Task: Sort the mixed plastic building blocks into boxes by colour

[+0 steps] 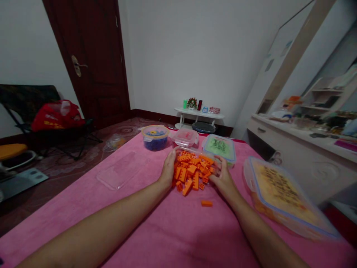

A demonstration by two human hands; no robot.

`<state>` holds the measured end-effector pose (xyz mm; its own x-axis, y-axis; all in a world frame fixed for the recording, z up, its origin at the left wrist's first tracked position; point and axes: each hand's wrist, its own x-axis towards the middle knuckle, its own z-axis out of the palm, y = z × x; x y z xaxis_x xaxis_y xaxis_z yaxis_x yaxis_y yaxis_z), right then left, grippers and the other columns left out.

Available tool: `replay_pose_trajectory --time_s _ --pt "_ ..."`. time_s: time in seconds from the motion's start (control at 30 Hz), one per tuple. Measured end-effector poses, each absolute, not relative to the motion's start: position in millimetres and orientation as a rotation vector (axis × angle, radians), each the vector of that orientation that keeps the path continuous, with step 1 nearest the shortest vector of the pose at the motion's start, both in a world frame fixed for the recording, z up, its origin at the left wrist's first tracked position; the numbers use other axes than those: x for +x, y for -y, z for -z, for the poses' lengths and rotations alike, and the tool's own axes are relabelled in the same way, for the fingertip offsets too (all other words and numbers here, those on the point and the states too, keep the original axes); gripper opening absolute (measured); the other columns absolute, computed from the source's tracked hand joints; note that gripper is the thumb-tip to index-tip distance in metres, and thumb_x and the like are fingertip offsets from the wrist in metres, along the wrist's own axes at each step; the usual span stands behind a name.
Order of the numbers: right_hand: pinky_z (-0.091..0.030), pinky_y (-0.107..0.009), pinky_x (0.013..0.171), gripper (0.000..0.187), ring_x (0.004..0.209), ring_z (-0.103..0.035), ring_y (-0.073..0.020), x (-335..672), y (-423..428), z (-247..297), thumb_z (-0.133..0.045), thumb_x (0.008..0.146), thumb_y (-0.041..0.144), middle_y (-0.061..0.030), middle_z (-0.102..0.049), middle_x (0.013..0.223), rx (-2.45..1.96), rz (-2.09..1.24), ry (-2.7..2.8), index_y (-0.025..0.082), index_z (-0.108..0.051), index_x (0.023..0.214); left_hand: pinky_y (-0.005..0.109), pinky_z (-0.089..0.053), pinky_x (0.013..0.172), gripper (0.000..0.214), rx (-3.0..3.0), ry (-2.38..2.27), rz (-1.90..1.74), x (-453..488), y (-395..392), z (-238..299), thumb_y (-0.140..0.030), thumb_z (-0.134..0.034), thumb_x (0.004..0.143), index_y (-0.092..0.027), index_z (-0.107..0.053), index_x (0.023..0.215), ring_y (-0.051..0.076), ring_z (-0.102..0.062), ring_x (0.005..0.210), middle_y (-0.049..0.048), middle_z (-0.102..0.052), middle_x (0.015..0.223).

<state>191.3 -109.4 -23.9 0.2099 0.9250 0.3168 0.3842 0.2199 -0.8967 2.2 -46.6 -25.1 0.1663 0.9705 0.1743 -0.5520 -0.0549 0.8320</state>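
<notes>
Orange bricks (192, 171) lie in a loose heap on the pink cloth (156, 230), at the middle of the surface and straight ahead of the person. The heap spills out of a clear container (186, 150) lying at its far side.

Position relative to the hands: the heap sits directly between them. The left hand (168, 169) bears on its left flank and the right hand (223, 178) on its right flank, palms turned inward toward each other. Both touch the heap and neither is nearer than the other. The heap's long axis runs left to right, from one palm to the other.

Hand state: the left hand is unclenched, flat to slightly cupped, pressed against the bricks and gripping no single piece. The right hand is curved, with its fingers bent round the heap's far right end where it meets the container. Whether those fingers pinch the rim or only rest there cannot be told.

Outlier: one stray brick (206, 203) lies apart on the cloth, on the near side of the heap, outside both palms and closer to the right forearm.

Surroundings: a clear lid (119, 171) lies flat, well left of the left hand. Beyond the heap stand a round tub (155, 137), a pink-lidded box (186, 136) and a green-filled box (219, 147). A large yellow-filled box (281, 193) lies to the right.
</notes>
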Motion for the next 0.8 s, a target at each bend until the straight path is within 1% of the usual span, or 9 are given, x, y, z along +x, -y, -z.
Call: replay_pose_trajectory --time_s 0.1,0.17,0.23,0.3,0.37,0.47,0.57,0.7,0.8 --pt "-0.053 -0.031 0.073 0.081 0.095 -0.062 -0.0203 193.7 112.5 11.0 -0.061 0.062 0.017 -0.0097 -0.052 0.126 -1.303 -0.800 1.454 0.025 -0.026 0.135 0.035 -0.040 0.097 0.048 0.837 -0.554 -1.392 -2.6 48.7 22.6 -0.054 -0.043 0.086 -0.016 -0.058 0.112 0.022 -0.055 0.111 0.0101 -0.061 0.118" --pt "-0.053 -0.029 0.068 0.080 0.090 -0.063 -0.0196 195.9 116.2 0.8 -0.064 0.062 0.018 -0.0091 -0.055 0.120 -1.317 -0.803 1.525 0.025 -0.030 0.134 0.035 -0.042 0.095 0.050 0.768 -0.543 -1.351 -4.6 49.8 19.0 -0.055 -0.042 0.085 -0.015 -0.060 0.110 0.022 -0.058 0.108 0.0106 -0.063 0.114" --pt "-0.052 -0.028 0.061 0.076 0.078 -0.063 -0.0177 198.8 119.9 -9.2 -0.065 0.062 0.020 -0.0074 -0.060 0.108 -1.377 -0.708 1.603 0.025 -0.033 0.131 0.036 -0.044 0.092 0.055 0.728 -0.506 -1.278 -5.5 50.3 17.1 -0.058 -0.041 0.084 -0.015 -0.060 0.113 0.024 -0.060 0.103 0.0112 -0.065 0.110" --pt "-0.051 -0.027 0.056 0.074 0.069 -0.062 -0.0165 202.1 122.6 -18.5 -0.068 0.060 0.022 -0.0050 -0.062 0.096 -1.466 -0.550 1.701 0.025 -0.036 0.127 0.038 -0.045 0.090 0.060 0.712 -0.443 -1.212 -5.8 50.2 17.3 -0.061 -0.040 0.084 -0.015 -0.057 0.119 0.025 -0.062 0.100 0.0118 -0.067 0.108" --pt "-0.050 -0.028 0.057 0.072 0.069 -0.061 -0.0174 205.8 124.2 -27.0 -0.070 0.059 0.023 -0.0030 -0.062 0.089 -1.531 -0.372 1.811 0.025 -0.039 0.124 0.039 -0.046 0.090 0.063 0.722 -0.380 -1.178 -6.1 49.8 18.8 -0.062 -0.039 0.084 -0.014 -0.056 0.121 0.026 -0.063 0.099 0.0122 -0.067 0.107" --pt "-0.050 -0.031 0.061 0.070 0.070 -0.061 -0.0194 212.1 125.6 -38.6 -0.071 0.059 0.027 -0.0006 -0.061 0.084 -1.590 -0.107 1.929 0.027 -0.041 0.123 0.038 -0.046 0.089 0.062 0.761 -0.351 -1.167 -6.9 49.7 20.2 -0.061 -0.037 0.085 -0.013 -0.059 0.117 0.026 -0.063 0.098 0.0121 -0.068 0.106" --pt "-0.050 -0.033 0.063 0.073 0.071 -0.062 -0.0205 219.2 128.2 -50.1 -0.072 0.059 0.033 -0.0007 -0.061 0.084 -1.629 0.002 1.973 0.027 -0.040 0.124 0.036 -0.048 0.086 0.064 0.773 -0.402 -1.145 -7.8 50.8 19.1 -0.062 -0.035 0.085 -0.011 -0.061 0.113 0.025 -0.064 0.094 0.0130 -0.069 0.102" --pt "-0.050 -0.032 0.062 0.078 0.073 -0.062 -0.0216 226.0 134.9 -65.1 -0.075 0.058 0.037 -0.0031 -0.061 0.088 -1.659 -0.017 1.994 0.024 -0.039 0.126 0.037 -0.051 0.077 0.075 0.783 -0.512 -1.063 -8.2 51.1 18.2 -0.068 -0.031 0.082 -0.005 -0.064 0.106 0.026 -0.067 0.080 0.0169 -0.070 0.089" --pt "-0.051 -0.032 0.061 0.077 0.075 -0.062 -0.0212 226.4 141.4 -75.1 -0.075 0.057 0.039 -0.0046 -0.061 0.095 -1.626 -0.093 2.004 0.024 -0.040 0.124 0.039 -0.050 0.078 0.082 0.813 -0.514 -1.014 -6.5 51.1 20.2 -0.072 -0.029 0.080 -0.002 -0.066 0.100 0.028 -0.067 0.079 0.0190 -0.070 0.086"
